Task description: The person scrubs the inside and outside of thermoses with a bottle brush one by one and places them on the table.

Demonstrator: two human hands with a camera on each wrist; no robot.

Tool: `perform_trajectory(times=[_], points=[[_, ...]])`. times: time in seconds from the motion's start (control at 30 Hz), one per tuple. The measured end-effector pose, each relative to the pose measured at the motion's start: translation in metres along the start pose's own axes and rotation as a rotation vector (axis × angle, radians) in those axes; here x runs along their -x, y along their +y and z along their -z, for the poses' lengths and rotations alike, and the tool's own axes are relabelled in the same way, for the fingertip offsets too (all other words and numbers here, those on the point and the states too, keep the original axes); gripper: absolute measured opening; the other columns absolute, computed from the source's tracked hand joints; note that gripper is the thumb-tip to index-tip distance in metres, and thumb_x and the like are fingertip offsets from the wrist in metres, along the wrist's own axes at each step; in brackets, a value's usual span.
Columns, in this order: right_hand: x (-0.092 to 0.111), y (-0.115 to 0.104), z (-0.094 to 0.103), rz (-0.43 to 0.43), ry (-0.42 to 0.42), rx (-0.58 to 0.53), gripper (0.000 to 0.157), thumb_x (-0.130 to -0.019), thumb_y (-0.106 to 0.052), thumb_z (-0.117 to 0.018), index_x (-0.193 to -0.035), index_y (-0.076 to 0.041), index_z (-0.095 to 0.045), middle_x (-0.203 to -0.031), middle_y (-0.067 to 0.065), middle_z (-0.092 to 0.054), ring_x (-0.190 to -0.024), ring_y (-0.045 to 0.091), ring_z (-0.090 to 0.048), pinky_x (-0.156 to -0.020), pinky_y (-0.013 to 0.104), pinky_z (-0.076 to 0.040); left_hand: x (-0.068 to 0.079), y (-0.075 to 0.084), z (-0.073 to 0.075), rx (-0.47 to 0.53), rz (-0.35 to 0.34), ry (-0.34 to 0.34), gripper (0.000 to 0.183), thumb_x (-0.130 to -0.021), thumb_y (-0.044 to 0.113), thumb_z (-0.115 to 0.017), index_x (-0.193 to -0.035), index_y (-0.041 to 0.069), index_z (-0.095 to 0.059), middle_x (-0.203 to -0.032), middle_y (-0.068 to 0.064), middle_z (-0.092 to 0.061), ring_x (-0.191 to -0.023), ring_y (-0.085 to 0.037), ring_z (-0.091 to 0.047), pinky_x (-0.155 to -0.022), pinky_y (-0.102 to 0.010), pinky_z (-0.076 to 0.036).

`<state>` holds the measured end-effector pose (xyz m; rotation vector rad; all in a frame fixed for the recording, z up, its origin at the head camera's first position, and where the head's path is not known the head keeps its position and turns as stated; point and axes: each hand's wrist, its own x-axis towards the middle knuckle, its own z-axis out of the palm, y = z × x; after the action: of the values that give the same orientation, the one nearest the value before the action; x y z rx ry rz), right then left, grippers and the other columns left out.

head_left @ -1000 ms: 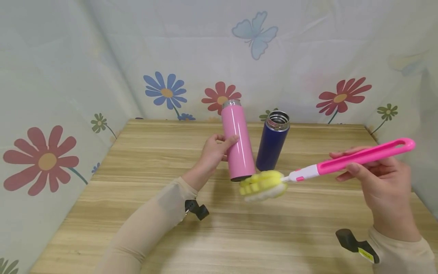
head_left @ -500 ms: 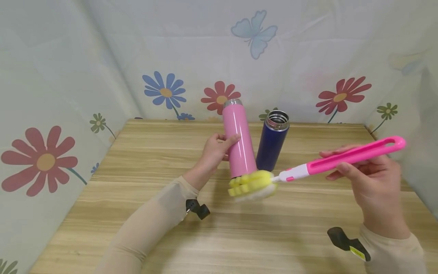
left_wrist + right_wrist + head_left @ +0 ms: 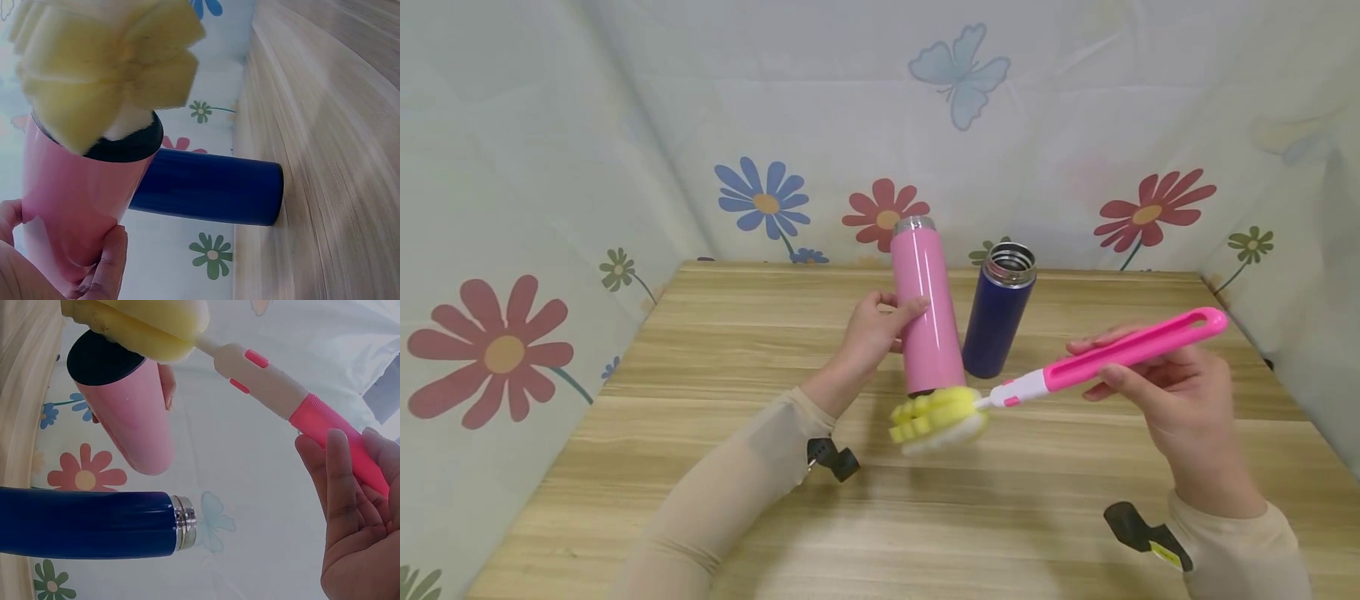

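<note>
My left hand [image 3: 876,333] grips a pink thermos flask [image 3: 927,292] round its middle and holds it off the table, tilted, with the steel rim pointing away and the dark base towards me. Between my right thumb and fingers is the pink handle of a bottle brush [image 3: 1138,348]; the right hand [image 3: 1187,408] is at the right of the head view. The brush's yellow and white sponge head [image 3: 106,62] lies over the flask's dark base [image 3: 100,359], seemingly touching it or very near. A dark blue thermos flask [image 3: 997,317] stands upright and uncapped just right of the pink one.
The wooden table [image 3: 760,358] runs back to a white curtain [image 3: 850,92] printed with flowers and a butterfly. Black camera mounts sit on both wrists, the left mount [image 3: 832,459] close above the table.
The right hand has moved left with the bottle brush, carrying its sponge head leftward past the pink flask's base. The pink flask has shifted slightly right; the blue flask stays put.
</note>
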<state>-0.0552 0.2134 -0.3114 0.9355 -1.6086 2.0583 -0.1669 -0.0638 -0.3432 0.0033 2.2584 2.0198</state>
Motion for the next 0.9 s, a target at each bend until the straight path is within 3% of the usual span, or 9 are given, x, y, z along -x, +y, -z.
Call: perform_trajectory(times=[0.33, 0.7, 0.9], points=[[0.007, 0.003, 0.009, -0.042, 0.021, 0.079, 0.029, -0.081, 0.027, -0.051, -0.110, 0.022, -0.056, -0.103, 0.015, -0.074, -0.085, 0.021, -0.074, -0.062, 0.028, -0.059, 0.002, 0.001, 0.000, 0.029, -0.022, -0.016, 0.058, -0.085, 0.040, -0.070, -0.123, 0.006, -0.041, -0.115, -0.019, -0.059, -0.086, -0.024, -0.065, -0.067, -0.032, -0.058], [0.014, 0.008, 0.025, -0.010, 0.016, 0.077, 0.028, -0.080, 0.030, -0.049, -0.107, 0.025, -0.054, -0.103, 0.017, -0.073, -0.085, 0.022, -0.073, -0.063, 0.028, -0.058, 0.002, 0.000, -0.001, 0.038, -0.026, -0.018, 0.056, -0.086, 0.035, -0.070, -0.123, 0.005, -0.041, -0.111, -0.019, -0.060, -0.086, -0.022, -0.065, -0.068, -0.032, -0.058], [0.016, 0.001, 0.027, -0.102, 0.066, 0.228, 0.027, -0.082, 0.025, -0.053, -0.109, 0.023, -0.054, -0.102, 0.007, -0.075, -0.084, 0.015, -0.073, -0.064, 0.025, -0.058, 0.003, -0.002, -0.001, 0.025, -0.042, -0.022, 0.056, -0.086, 0.035, -0.070, -0.123, 0.005, -0.040, -0.107, -0.017, -0.058, -0.084, -0.020, -0.063, -0.067, -0.030, -0.058]])
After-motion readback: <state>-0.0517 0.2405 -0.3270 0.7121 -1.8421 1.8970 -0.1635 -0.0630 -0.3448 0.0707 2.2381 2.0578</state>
